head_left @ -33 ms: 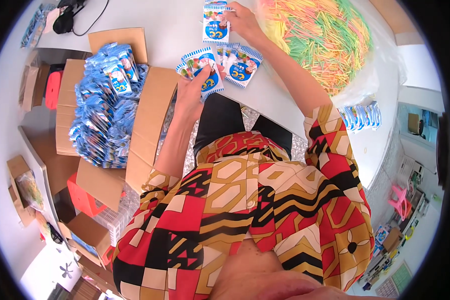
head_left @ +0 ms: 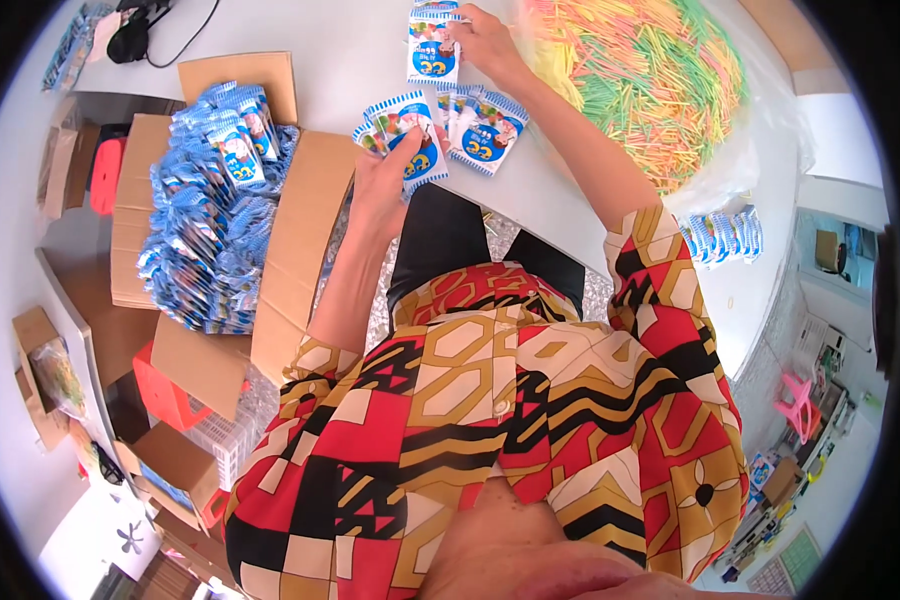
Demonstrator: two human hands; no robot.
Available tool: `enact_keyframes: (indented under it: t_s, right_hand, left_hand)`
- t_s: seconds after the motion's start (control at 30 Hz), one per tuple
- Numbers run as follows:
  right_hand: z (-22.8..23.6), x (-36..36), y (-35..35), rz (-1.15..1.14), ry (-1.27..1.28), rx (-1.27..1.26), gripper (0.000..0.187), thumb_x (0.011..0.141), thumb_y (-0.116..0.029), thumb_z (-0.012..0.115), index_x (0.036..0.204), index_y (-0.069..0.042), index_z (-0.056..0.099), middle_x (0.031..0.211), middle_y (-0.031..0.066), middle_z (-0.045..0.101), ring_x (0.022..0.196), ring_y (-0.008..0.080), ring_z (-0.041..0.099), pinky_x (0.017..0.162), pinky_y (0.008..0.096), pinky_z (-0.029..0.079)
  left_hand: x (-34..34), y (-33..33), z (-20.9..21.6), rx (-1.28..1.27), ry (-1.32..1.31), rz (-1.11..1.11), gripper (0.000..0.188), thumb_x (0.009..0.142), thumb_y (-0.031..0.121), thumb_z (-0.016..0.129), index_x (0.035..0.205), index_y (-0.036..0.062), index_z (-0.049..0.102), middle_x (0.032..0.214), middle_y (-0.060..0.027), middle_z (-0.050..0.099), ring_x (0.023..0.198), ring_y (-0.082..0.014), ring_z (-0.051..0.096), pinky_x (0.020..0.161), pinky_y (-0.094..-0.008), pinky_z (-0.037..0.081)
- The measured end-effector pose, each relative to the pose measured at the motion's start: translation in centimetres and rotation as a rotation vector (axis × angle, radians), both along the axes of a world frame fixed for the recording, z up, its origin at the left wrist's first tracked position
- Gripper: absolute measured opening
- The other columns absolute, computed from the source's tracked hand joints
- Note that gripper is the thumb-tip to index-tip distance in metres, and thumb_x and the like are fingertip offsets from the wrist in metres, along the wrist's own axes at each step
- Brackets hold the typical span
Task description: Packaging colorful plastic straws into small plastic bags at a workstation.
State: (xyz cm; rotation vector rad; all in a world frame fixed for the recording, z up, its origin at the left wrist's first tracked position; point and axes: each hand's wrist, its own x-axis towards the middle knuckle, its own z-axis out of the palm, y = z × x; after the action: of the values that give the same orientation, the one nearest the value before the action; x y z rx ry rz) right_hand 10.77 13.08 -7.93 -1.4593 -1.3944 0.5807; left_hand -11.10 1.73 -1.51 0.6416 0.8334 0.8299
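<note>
Thumb on top, my left hand grips a few small blue-and-white packets, fanned slightly, over the table's front edge. Further away, my right hand pinches the right edge of another such packet, which lies at the far end of the table with one more partly showing behind it. Between the two hands a loose group of the same packets rests on the white table. What lies under my left fingers is hidden.
Left of me stands an open cardboard box crammed with blue packets. A clear bag of thin pink, yellow and green sticks spreads at the right. Beyond my right elbow sits a row of packets. A black device with a cable lies far left.
</note>
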Motion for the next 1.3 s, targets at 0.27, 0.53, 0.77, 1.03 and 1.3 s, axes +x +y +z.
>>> enact_keyframes:
  t_s: [0.27, 0.53, 0.77, 1.03, 1.3]
  right_hand:
    - [2.6, 0.0, -1.3, -0.086, -0.321, 0.23, 0.026, 0.083, -0.021, 0.058, 0.1, -0.002, 0.059, 0.082, 0.0185, 0.062, 0.076, 0.0322, 0.061, 0.069, 0.0391, 0.049]
    - [13.3, -1.4, -10.8, 0.378, -0.176, -0.31, 0.023, 0.087, -0.027, 0.064, 0.085, -0.005, 0.065, 0.074, 0.0007, 0.061, 0.069, 0.0057, 0.055, 0.061, 0.0221, 0.044]
    - [14.4, 1.8, -13.6, 0.274, -0.189, -0.263, 0.02, 0.087, -0.024, 0.063, 0.087, -0.003, 0.065, 0.07, 0.0015, 0.06, 0.067, 0.0079, 0.054, 0.061, 0.0236, 0.042]
    - [16.9, 2.2, -16.7, 0.178, -0.322, -0.028, 0.02, 0.083, -0.019, 0.067, 0.097, -0.005, 0.063, 0.089, 0.0036, 0.063, 0.073, 0.0115, 0.057, 0.063, 0.0255, 0.046]
    - [18.1, 1.6, -19.2, 0.006, -0.616, 0.157, 0.022, 0.078, -0.016, 0.071, 0.097, -0.007, 0.063, 0.096, 0.0038, 0.062, 0.075, 0.0141, 0.059, 0.06, 0.0261, 0.048]
  left_hand:
    - [-0.1, 1.3, 0.1, 0.148, 0.039, 0.05, 0.022, 0.086, 0.012, 0.066, 0.104, 0.0008, 0.063, 0.096, -0.0058, 0.067, 0.086, -0.0114, 0.063, 0.077, -0.0275, 0.05]
    - [3.2, 1.1, 1.2, 0.225, 0.031, -0.089, 0.021, 0.083, 0.011, 0.069, 0.099, -0.0015, 0.064, 0.091, -0.0064, 0.067, 0.081, -0.0106, 0.063, 0.073, -0.0267, 0.051]
    - [5.0, 0.5, 2.0, 0.324, 0.032, -0.115, 0.025, 0.08, 0.01, 0.072, 0.101, -0.0012, 0.063, 0.089, -0.0071, 0.067, 0.075, -0.0113, 0.064, 0.068, -0.0264, 0.053]
    - [6.1, 0.1, 1.5, 0.318, -0.017, -0.141, 0.022, 0.073, 0.004, 0.077, 0.088, 0.0019, 0.061, 0.083, -0.0074, 0.066, 0.069, -0.0103, 0.063, 0.062, -0.0254, 0.053]
    - [7.6, -0.9, 2.3, 0.344, -0.033, -0.105, 0.018, 0.072, 0.002, 0.078, 0.081, 0.0023, 0.062, 0.072, -0.0021, 0.063, 0.062, -0.0066, 0.058, 0.055, -0.0209, 0.047]
